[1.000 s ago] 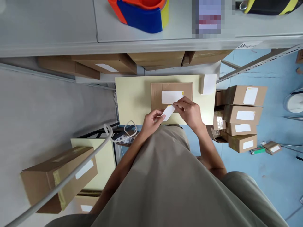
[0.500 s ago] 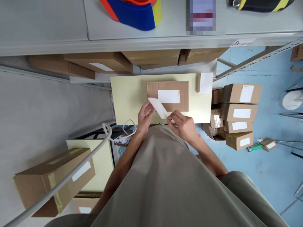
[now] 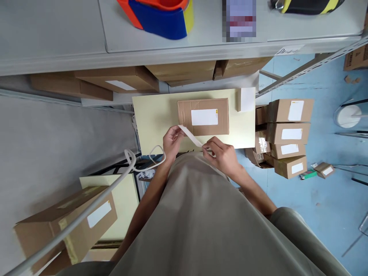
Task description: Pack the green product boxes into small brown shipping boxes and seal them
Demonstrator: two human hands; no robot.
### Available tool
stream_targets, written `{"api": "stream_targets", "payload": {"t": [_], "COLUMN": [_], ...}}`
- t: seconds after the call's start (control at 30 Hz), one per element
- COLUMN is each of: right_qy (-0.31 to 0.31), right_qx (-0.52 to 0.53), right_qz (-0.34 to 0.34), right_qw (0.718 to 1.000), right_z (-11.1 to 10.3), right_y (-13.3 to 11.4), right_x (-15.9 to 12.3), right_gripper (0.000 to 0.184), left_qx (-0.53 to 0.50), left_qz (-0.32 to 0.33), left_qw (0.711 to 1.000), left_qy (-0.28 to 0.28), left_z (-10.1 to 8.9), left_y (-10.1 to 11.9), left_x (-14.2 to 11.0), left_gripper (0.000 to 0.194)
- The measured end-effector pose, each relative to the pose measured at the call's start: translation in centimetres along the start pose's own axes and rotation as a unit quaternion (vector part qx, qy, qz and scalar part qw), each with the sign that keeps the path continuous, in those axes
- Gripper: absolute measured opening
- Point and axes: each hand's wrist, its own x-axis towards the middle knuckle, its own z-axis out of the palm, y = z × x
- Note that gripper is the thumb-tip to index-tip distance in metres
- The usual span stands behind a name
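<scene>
Between my two hands stretches a white paper label (image 3: 190, 135), seen at a slant and looking like a narrow strip. My left hand (image 3: 171, 142) pinches its upper left end. At the lower right end, the closed fingers of my right hand (image 3: 218, 153) grip it. Just beyond lies a flat cardboard box (image 3: 185, 119) with a white label (image 3: 204, 117) on its top face. Both rest on a pale yellow board (image 3: 155, 122). A small white block, perhaps stacked labels (image 3: 247, 99), stands at the board's far right corner.
Above the board runs a grey shelf (image 3: 71, 57) bearing a tape dispenser (image 3: 163, 19). Cardboard boxes (image 3: 178, 71) sit beneath it. Labelled boxes (image 3: 287, 132) are stacked on the right. A grey cable (image 3: 94, 201) crosses the left side, near a large box (image 3: 71, 226).
The label has tilted to show more edge-on, and its left end has dropped slightly. My left hand has shifted a little left and nearer to me; my right hand stays almost in place.
</scene>
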Motion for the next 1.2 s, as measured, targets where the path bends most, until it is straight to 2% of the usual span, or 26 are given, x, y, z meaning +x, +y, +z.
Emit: {"api": "stream_targets", "payload": {"t": [0.13, 0.27, 0.37, 0.47, 0.57, 0.7, 0.8, 1.0, 1.2], "right_qy": [0.008, 0.003, 0.023, 0.056, 0.082, 0.050, 0.029, 0.048, 0.049], "right_qx": [0.016, 0.021, 0.030, 0.054, 0.104, 0.181, 0.181, 0.088, 0.039], "right_qz": [0.018, 0.032, 0.076, 0.151, 0.227, 0.286, 0.315, 0.346, 0.368], "right_qw": [1.000, 0.999, 0.996, 0.985, 0.965, 0.940, 0.931, 0.933, 0.928], "right_z": [-0.3, -0.2, 0.0, 0.2, 0.8, 2.2, 3.4, 5.6, 6.5], "right_y": [-0.1, -0.7, -0.1, 2.1, 5.7, 10.5, 12.9, 14.7, 14.7], "right_x": [0.0, -0.2, 0.1, 1.3, 3.0, 5.1, 6.2, 7.4, 7.9], "right_gripper": [0.021, 0.022, 0.022, 0.029, 0.037, 0.045, 0.045, 0.034, 0.023], "left_qx": [-0.005, 0.018, 0.037, 0.060, 0.104, 0.169, 0.215, 0.288, 0.360], "left_qz": [-0.004, -0.010, -0.004, 0.003, 0.017, 0.023, 0.001, -0.002, -0.012], "left_qw": [1.000, 0.999, 0.999, 0.998, 0.993, 0.980, 0.971, 0.954, 0.931], "left_qy": [-0.023, -0.026, -0.027, -0.025, -0.053, -0.102, -0.107, -0.083, -0.060], "left_z": [-0.4, -0.6, -0.8, -1.1, -1.0, 0.2, 1.5, 3.0, 3.7], "left_y": [0.2, 0.3, 0.1, -0.2, -0.4, -0.9, -1.6, -2.9, -2.4], "left_x": [0.2, 0.1, 0.1, 0.9, 2.9, 6.5, 8.7, 9.7, 9.7], "left_gripper": [0.055, 0.047, 0.043, 0.043, 0.040, 0.029, 0.020, 0.019, 0.021]}}
